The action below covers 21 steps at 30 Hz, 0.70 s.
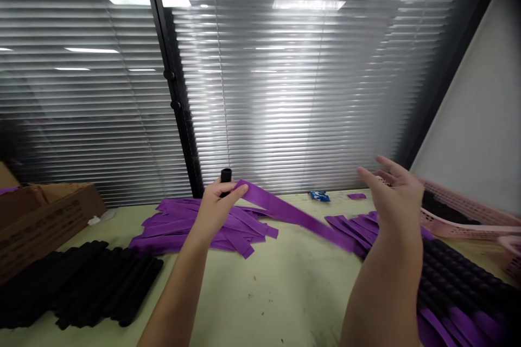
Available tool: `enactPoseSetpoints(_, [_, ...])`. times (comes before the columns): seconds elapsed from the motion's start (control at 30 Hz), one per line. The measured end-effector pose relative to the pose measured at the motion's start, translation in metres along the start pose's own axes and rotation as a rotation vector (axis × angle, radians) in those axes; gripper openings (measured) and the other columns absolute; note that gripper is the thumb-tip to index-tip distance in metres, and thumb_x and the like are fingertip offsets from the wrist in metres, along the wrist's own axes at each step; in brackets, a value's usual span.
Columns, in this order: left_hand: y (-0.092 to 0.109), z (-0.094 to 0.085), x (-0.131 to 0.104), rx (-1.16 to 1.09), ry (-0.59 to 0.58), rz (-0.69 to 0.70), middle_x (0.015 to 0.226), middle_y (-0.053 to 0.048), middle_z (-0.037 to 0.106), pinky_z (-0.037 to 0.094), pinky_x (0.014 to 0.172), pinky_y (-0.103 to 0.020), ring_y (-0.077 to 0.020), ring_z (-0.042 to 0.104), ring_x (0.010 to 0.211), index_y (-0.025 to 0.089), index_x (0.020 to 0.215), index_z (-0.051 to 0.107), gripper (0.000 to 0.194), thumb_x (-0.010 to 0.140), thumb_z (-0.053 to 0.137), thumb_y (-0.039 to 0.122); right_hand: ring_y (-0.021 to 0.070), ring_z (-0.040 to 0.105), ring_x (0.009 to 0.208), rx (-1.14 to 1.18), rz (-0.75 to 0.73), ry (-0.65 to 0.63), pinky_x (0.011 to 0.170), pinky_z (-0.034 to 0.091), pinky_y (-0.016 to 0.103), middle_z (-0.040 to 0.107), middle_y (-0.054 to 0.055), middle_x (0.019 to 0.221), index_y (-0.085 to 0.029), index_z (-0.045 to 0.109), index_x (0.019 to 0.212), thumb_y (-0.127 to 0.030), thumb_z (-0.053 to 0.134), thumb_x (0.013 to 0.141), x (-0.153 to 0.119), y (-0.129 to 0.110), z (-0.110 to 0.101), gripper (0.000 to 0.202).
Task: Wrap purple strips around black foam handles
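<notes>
My left hand (pixel 217 206) is closed around a black tube (pixel 226 174) whose open end points up. Between its thumb and fingers it also pinches one end of a purple strip (pixel 285 209). The strip slants down to the right, and its far end is blurred and free. My right hand (pixel 393 184) is raised on the right with thumb and fingers apart, holding nothing. Behind my left hand lies a loose pile of purple strips (pixel 175 227). More purple strips (pixel 354 227) lie beside my right forearm.
Black ridged tubes (pixel 97 282) lie at the left beside a cardboard box (pixel 52 217). Wrapped black tubes (pixel 456 276) and a pink basket (pixel 456 227) are on the right. A blue packet (pixel 319 196) rests on the pale table (pixel 260 303), near the window blinds (pixel 285 92).
</notes>
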<state>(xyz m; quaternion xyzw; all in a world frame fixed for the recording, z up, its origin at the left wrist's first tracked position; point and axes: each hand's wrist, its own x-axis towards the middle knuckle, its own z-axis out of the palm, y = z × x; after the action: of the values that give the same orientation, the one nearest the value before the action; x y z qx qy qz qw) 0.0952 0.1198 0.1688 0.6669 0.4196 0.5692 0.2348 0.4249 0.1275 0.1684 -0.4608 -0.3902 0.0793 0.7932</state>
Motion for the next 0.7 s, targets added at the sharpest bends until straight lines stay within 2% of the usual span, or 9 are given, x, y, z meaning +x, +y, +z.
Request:
enactPoseSetpoints(0.1, [0.003,0.011,-0.003,-0.031,-0.073,0.000,0.066,-0.001,0.059,0.042,0.076,-0.030,-0.0192,0.053,0.078,0.020,0.059,0.067,0.028,0.081,0.066,0.038,0.0226,0.062,0.095,0.074,-0.065,-0.200,0.068,0.053,0.031,0.066,0.005,0.106,-0.027,0.069,0.107,-0.034,0.082,0.062,-0.019,-0.024,0.017,0.047])
enactPoseSetpoints(0.17, [0.006,0.014,-0.005,-0.057,-0.096,-0.001,0.060,0.000,0.055,0.042,0.072,-0.029,-0.0184,0.053,0.073,0.020,0.054,0.063,0.033,0.081,0.065,0.040,0.0225,0.062,0.101,0.105,-0.152,-0.365,0.078,0.053,0.034,0.064,0.005,0.115,-0.029,0.066,0.110,-0.034,0.079,0.069,-0.035,-0.039,0.030,0.043])
enactPoseSetpoints(0.3, [0.012,0.015,-0.009,-0.120,-0.104,-0.025,0.060,-0.001,0.057,0.044,0.066,-0.029,-0.0173,0.052,0.067,0.019,0.057,0.065,0.033,0.081,0.065,0.042,0.0240,0.053,0.119,0.014,-0.333,-0.715,0.095,0.046,0.041,0.059,0.003,0.125,-0.028,0.063,0.101,-0.033,0.072,0.079,-0.063,-0.059,0.051,0.024])
enactPoseSetpoints(0.4, [0.014,0.013,-0.010,-0.158,-0.080,-0.036,0.067,-0.002,0.061,0.044,0.067,-0.029,-0.0174,0.054,0.069,0.018,0.064,0.069,0.030,0.081,0.065,0.042,0.0251,0.051,0.120,-0.086,-0.408,-0.976,0.097,0.043,0.042,0.059,0.003,0.123,-0.027,0.059,0.097,-0.033,0.073,0.079,-0.079,-0.064,0.064,0.024])
enactPoseSetpoints(0.53, [0.013,0.012,-0.009,-0.216,0.002,-0.045,0.069,-0.002,0.061,0.043,0.068,-0.028,-0.0161,0.052,0.070,0.017,0.066,0.069,0.029,0.080,0.067,0.043,0.0219,0.057,0.098,-0.186,-0.430,-1.084,0.083,0.045,0.035,0.062,0.001,0.103,-0.025,0.053,0.094,-0.032,0.074,0.078,-0.094,-0.068,0.078,0.027])
enactPoseSetpoints(0.63, [0.010,0.013,-0.008,-0.261,0.043,-0.059,0.069,-0.001,0.060,0.041,0.065,-0.026,-0.0148,0.051,0.069,0.017,0.068,0.069,0.028,0.079,0.068,0.042,0.0170,0.054,0.077,-0.206,-0.452,-1.125,0.071,0.043,0.030,0.058,-0.001,0.086,-0.023,0.049,0.087,-0.033,0.071,0.081,-0.101,-0.070,0.085,0.024])
enactPoseSetpoints(0.7, [0.008,0.013,-0.008,-0.292,0.039,-0.064,0.070,-0.001,0.060,0.041,0.063,-0.025,-0.0141,0.050,0.069,0.017,0.071,0.070,0.027,0.079,0.068,0.042,0.0155,0.051,0.074,-0.193,-0.478,-1.123,0.069,0.042,0.029,0.056,-0.002,0.082,-0.023,0.048,0.084,-0.031,0.068,0.084,-0.104,-0.070,0.088,0.021])
